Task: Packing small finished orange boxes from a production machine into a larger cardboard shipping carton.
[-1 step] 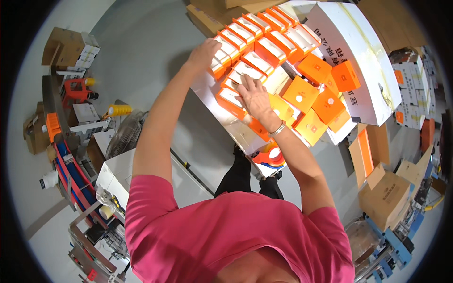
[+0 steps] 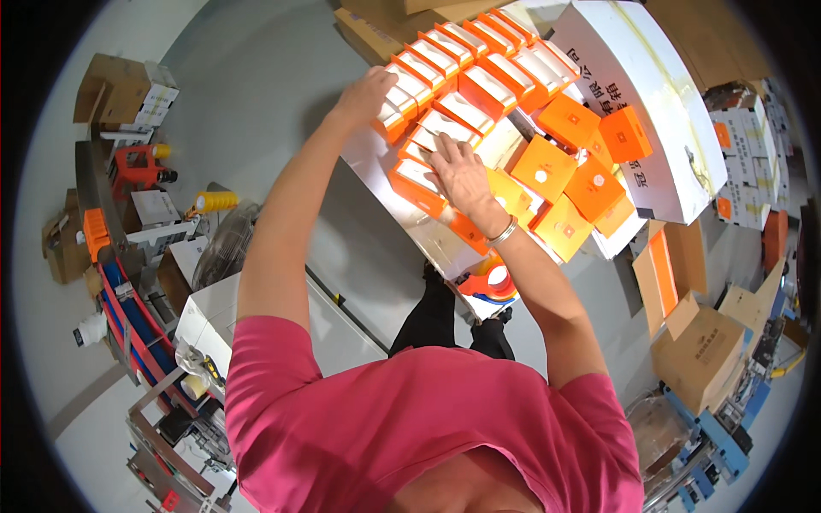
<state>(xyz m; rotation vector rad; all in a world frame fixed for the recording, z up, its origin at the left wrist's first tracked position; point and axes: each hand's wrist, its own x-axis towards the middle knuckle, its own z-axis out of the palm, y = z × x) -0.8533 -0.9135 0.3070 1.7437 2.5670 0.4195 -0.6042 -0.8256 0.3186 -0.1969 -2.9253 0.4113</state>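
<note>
Orange boxes with white inner trays stand open side in close rows on a white-topped table [image 2: 363, 158]. My left hand [image 2: 363, 98] curls over the outer corner of the end orange box [image 2: 391, 126] in the far row. My right hand [image 2: 466, 181], with a bracelet at the wrist, rests its spread fingers on the white tray of an open orange box [image 2: 417, 173] in the near row. The undersides of its fingertips are hidden. Beside it, closed orange lids [image 2: 545, 171] lie in a loose, overlapping pile.
A large white carton [image 2: 637, 103] stands behind the lids. Red and blue tape rolls [image 2: 496, 280] sit at the table's near corner. An open brown carton [image 2: 701, 355] is at right; a white cabinet [image 2: 256, 316] and a blue-and-red conveyor [image 2: 128, 308] are at left.
My left hand has shifted very slightly to the left. The right hand keeps its place on the box, and the boxes and lids look otherwise the same.
</note>
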